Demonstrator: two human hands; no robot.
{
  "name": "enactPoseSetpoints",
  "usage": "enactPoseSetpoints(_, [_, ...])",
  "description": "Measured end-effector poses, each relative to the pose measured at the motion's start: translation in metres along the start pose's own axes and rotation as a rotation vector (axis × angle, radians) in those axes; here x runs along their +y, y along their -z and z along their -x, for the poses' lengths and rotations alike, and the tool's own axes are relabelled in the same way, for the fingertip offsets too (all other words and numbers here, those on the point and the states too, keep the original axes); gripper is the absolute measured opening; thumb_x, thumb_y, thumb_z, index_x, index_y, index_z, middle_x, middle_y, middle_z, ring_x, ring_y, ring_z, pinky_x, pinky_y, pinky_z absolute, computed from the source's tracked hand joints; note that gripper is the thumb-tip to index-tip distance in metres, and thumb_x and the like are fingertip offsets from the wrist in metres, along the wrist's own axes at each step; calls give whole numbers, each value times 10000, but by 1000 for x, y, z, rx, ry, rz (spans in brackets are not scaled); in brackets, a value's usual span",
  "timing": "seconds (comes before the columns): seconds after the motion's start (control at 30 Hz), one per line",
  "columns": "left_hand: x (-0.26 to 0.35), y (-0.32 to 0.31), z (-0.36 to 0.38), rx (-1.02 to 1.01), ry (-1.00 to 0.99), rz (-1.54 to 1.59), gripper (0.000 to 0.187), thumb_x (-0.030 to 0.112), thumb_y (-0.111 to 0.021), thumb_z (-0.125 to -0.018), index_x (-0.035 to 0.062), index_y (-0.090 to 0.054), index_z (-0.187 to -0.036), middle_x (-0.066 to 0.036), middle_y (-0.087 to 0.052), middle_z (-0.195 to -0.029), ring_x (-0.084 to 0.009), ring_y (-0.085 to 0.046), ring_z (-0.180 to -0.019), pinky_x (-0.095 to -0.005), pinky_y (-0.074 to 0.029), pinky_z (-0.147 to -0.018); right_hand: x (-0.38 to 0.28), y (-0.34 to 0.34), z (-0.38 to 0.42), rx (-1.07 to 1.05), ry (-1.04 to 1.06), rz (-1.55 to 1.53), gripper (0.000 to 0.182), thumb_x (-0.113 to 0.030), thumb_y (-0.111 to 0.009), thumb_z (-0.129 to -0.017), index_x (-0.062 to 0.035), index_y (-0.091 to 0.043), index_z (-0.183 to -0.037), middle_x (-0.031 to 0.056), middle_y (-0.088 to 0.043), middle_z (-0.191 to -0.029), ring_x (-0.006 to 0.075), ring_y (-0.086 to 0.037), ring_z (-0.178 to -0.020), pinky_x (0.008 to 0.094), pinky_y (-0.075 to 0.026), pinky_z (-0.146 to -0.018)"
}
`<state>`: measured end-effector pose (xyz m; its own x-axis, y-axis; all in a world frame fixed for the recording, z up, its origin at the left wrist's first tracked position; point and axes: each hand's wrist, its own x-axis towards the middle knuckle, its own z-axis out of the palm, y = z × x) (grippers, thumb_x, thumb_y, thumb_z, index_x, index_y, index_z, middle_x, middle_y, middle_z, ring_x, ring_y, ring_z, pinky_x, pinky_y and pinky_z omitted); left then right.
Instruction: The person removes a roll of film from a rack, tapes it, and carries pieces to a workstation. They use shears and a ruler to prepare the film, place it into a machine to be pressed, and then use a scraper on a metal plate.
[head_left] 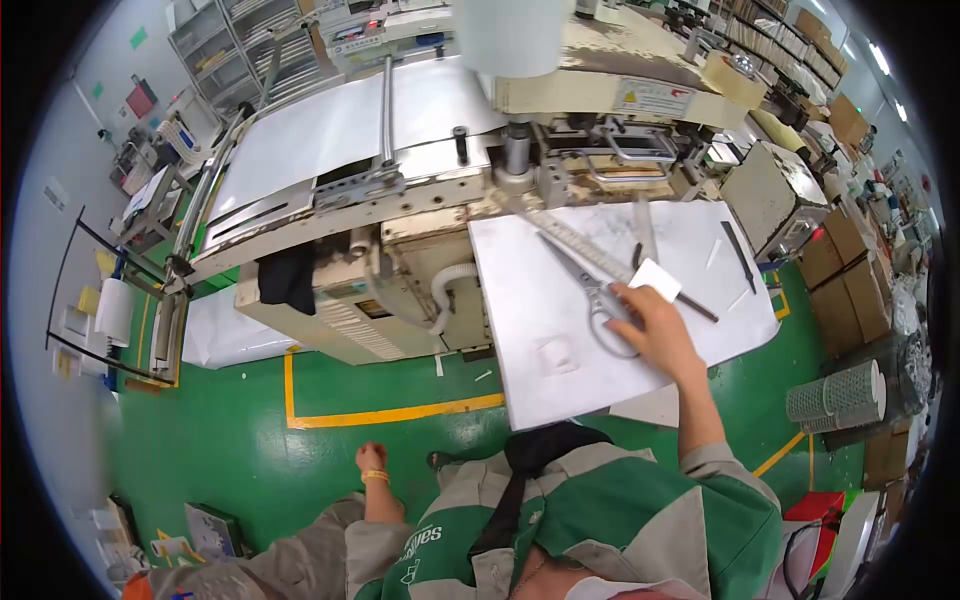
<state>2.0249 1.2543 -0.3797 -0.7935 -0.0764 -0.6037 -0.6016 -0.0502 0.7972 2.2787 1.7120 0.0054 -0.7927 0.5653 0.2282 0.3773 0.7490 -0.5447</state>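
My right hand point(655, 328) is over the white work board, its fingers and thumb curled at the handle loops of a pair of scissors point(578, 266). The scissors lie with their blades pointing away to the upper left. A small white square piece point(657, 280) is right by my index finger, partly over a dark stick. Beside the scissors lies a long metal ruler point(570, 240). My left hand point(371, 459), with a yellow band at the wrist, hangs low over the green floor. Its fingers are curled in, with nothing visible in them.
The white board point(530, 385) juts out from a large machine point(420, 235) carrying white sheets point(310, 135). A black-handled tool point(738, 255) lies near the board's right edge. Cardboard boxes point(845, 285) and a perforated light-coloured basket point(835, 395) stand to the right.
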Motion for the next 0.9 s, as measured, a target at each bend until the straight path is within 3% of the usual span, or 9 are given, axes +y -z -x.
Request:
enactPoseSetpoints(0.03, [-21,-6,12,-40,-39,-28,89,128,-552,-810,43,-544,-786,-83,-553,-616,-185,-540,-527,-273,-421,-444,7,9,0,-22,45,-96,393,-168,-669,-724,-92,-563,-1095,107,-562,-864,253,-563,-787,332,-450,-694])
enactPoseSetpoints(0.1, [-75,-11,36,-194,-1214,-1394,118,132,-559,-783,60,-560,-689,-60,-532,-565,-190,-509,-486,-267,-407,-431,22,31,1,-68,101,-148,351,-120,-668,-726,-93,-584,-1065,97,-578,-866,237,-573,-757,322,-455,-680])
enactPoseSetpoints(0.17, [-119,-37,87,-356,90,-295,183,212,-561,-755,53,-620,-689,-48,-574,-579,-159,-540,-486,-295,-432,-460,45,53,-4,31,175,-221,307,-33,-657,-716,-37,-599,-1017,93,-572,-779,203,-552,-710,301,-444,-648])
enactPoseSetpoints(0.2, [-121,-57,135,-290,-55,-695,239,263,-591,-745,38,-660,-792,-91,-630,-668,-152,-593,-553,-297,-473,-536,55,66,-10,46,185,-188,293,-45,-651,-725,-35,-600,-1012,96,-574,-784,212,-554,-717,301,-444,-652])
enactPoseSetpoints(0.27, [-170,-53,169,-492,-133,-871,325,290,-603,-734,13,-657,-895,-131,-650,-739,-156,-615,-617,-288,-490,-586,79,90,-24,55,202,-63,279,-77,-635,-747,-34,-593,-1020,105,-577,-818,239,-561,-753,306,-447,-672])
enactPoseSetpoints(0.37, [-253,-27,175,-390,-74,-1018,309,262,-600,-739,-2,-649,-891,-134,-647,-753,-155,-612,-633,-289,-490,-586,101,108,-58,87,293,129,327,-123,-607,-778,-50,-553,-1092,122,-560,-984,288,-542,-908,325,-438,-751])
enactPoseSetpoints(0.5, [-259,-15,195,-154,112,-789,232,187,-597,-751,-10,-622,-869,-114,-627,-743,-159,-600,-637,-286,-481,-556,128,85,-137,279,579,299,467,-223,-608,-788,-61,-465,-1202,127,-488,-1159,280,-481,-1046,390,-374,-872])
enactPoseSetpoints(0.63, [-226,-20,243,6,-49,-169,171,115,-588,-787,2,-551,-909,-75,-592,-766,-156,-570,-606,-265,-452,-484,112,67,-190,-85,304,468,390,-356,-463,-873,-68,-498,-1133,121,-567,-1061,267,-510,-1028,444,-305,-875])
enactPoseSetpoints(0.9, [-262,29,384,164,-395,-219,197,150,-586,-823,-12,-577,-936,-83,-614,-831,-158,-589,-702,-278,-474,-622,98,60,-192,30,231,524,339,-358,-474,-854,-89,-558,-1041,144,-580,-1061,302,-521,-1022,464,-328,-838])
